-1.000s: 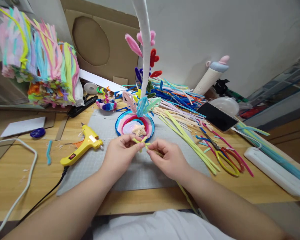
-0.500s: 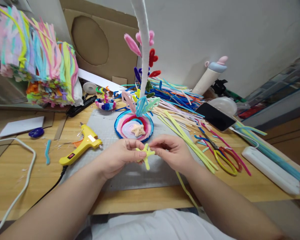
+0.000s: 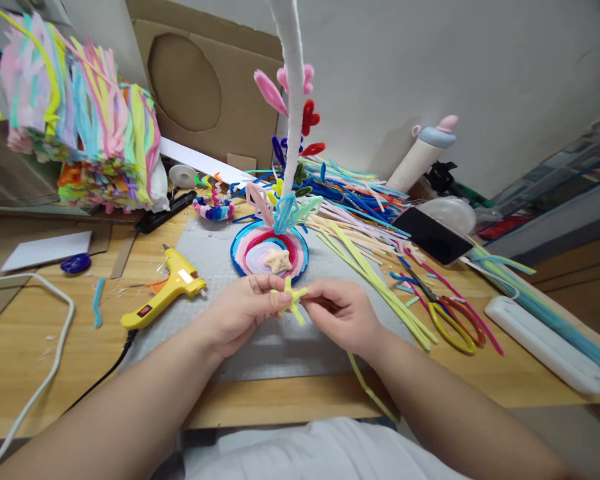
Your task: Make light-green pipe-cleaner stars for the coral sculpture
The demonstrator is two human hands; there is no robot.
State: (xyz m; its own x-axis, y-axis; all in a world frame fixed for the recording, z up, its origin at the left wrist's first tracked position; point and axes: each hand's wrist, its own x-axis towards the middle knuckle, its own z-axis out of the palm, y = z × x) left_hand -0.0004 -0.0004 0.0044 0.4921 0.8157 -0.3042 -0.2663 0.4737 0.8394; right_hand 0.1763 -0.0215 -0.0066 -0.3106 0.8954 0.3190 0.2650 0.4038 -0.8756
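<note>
A small yellow star-like piece of pipe cleaner [image 3: 295, 301] is held between both hands above the grey mat [image 3: 260, 357]. My left hand [image 3: 247, 310] pinches its left side between thumb and fingers. My right hand [image 3: 340, 313] has thumb and forefinger pinched on its right arm. Just beyond the hands, a round striped base [image 3: 237, 250] carries a beige starfish [image 3: 279, 261], pastel looped shapes [image 3: 285, 213] and a tall white stem [image 3: 293, 100] with coloured petals. A long yellow-green strand [image 3: 367, 387] hangs below my right hand.
A yellow glue gun [image 3: 165, 293] lies on the left, its black cord running forward. On the right are yellow-green pipe cleaners [image 3: 375, 287], scissors [image 3: 455, 320], a phone [image 3: 430, 235] and a white power strip [image 3: 543, 343]. Bundled pipe cleaners [image 3: 90, 127] stand back left.
The yellow piece has turned and its arms are more spread and visible. Both hands have shifted only slightly. The whole view has moved a little.
</note>
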